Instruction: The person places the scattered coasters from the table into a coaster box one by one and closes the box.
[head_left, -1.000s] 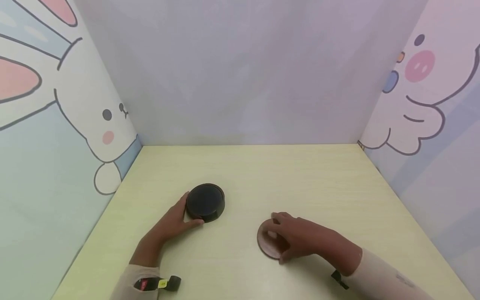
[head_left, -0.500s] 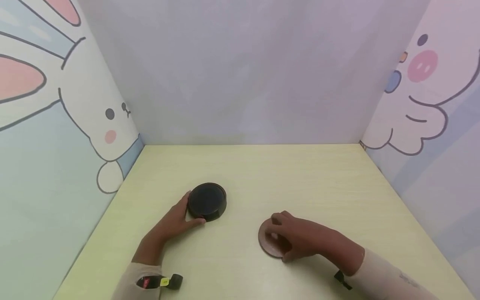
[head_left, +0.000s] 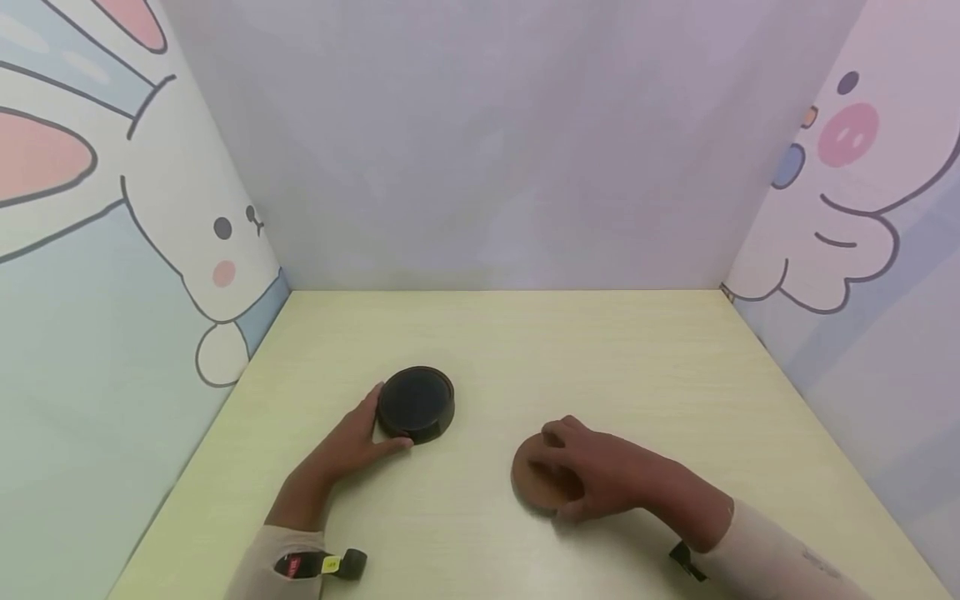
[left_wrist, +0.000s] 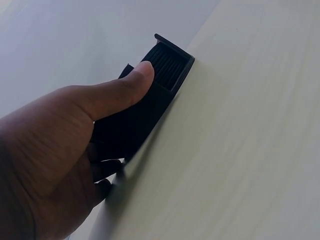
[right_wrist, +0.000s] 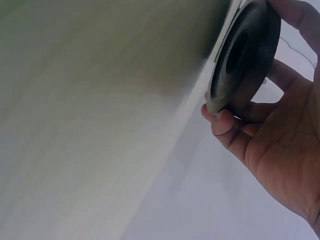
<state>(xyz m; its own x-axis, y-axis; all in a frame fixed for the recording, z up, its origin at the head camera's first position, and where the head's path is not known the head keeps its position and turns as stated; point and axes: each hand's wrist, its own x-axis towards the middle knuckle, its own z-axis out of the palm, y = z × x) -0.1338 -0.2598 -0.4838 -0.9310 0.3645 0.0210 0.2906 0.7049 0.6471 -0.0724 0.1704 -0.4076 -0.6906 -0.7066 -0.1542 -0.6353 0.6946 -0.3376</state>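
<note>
A round black coaster holder (head_left: 416,403) stands on the table at centre-left. My left hand (head_left: 352,442) grips its near-left side, thumb along the front and fingers round the far side. In the left wrist view, thin dark layers (left_wrist: 169,65) are stacked inside the holder's side opening, just past my thumb. To the right, my right hand (head_left: 600,471) holds a round brown coaster (head_left: 534,483) by its edge, fingers arched over its top. In the right wrist view the coaster's dark, ringed underside (right_wrist: 240,55) is tilted just off the tabletop.
The pale wooden table (head_left: 480,333) meets a plain grey back wall (head_left: 480,150). Side walls with a cartoon rabbit (head_left: 195,192) and a pig-nosed figure (head_left: 847,183) enclose it. A black strap (head_left: 315,565) circles the left sleeve.
The coaster in my right hand has tipped and shifted slightly left, its top now looking more orange-brown. My left hand stays on the black holder. The whole view has drifted a little.
</note>
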